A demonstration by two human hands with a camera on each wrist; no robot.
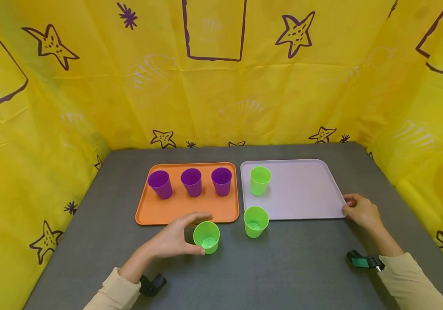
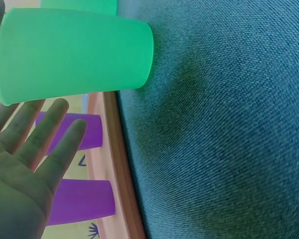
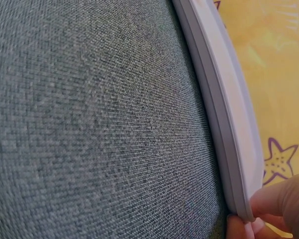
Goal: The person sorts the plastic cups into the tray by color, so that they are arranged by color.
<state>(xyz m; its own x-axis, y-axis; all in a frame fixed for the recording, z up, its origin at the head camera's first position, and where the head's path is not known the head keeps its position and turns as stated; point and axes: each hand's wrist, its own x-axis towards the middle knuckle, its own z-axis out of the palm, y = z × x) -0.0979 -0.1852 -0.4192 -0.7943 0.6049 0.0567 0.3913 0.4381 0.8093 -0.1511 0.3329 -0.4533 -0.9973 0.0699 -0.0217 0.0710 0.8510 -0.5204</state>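
Observation:
My left hand (image 1: 173, 239) is spread around a green cup (image 1: 207, 237) that stands on the grey table in front of the orange tray. Its fingers lie behind the cup and its thumb in front. In the left wrist view the fingers (image 2: 52, 129) look straight beside the green cup (image 2: 74, 55); no firm grip shows. With thumb and fingers my right hand (image 1: 363, 212) pinches the near right corner of the pale lilac tray (image 1: 303, 189). The right wrist view shows this hand (image 3: 281, 206) at the tray's rim (image 3: 224, 104).
Three purple cups (image 1: 160, 185) (image 1: 191, 183) (image 1: 221, 181) stand on the orange tray (image 1: 179, 209). One green cup (image 1: 260, 181) is at the lilac tray's left side, another (image 1: 255, 221) on the table by its near left corner. A yellow patterned cloth (image 1: 213, 94) hangs behind and at both sides.

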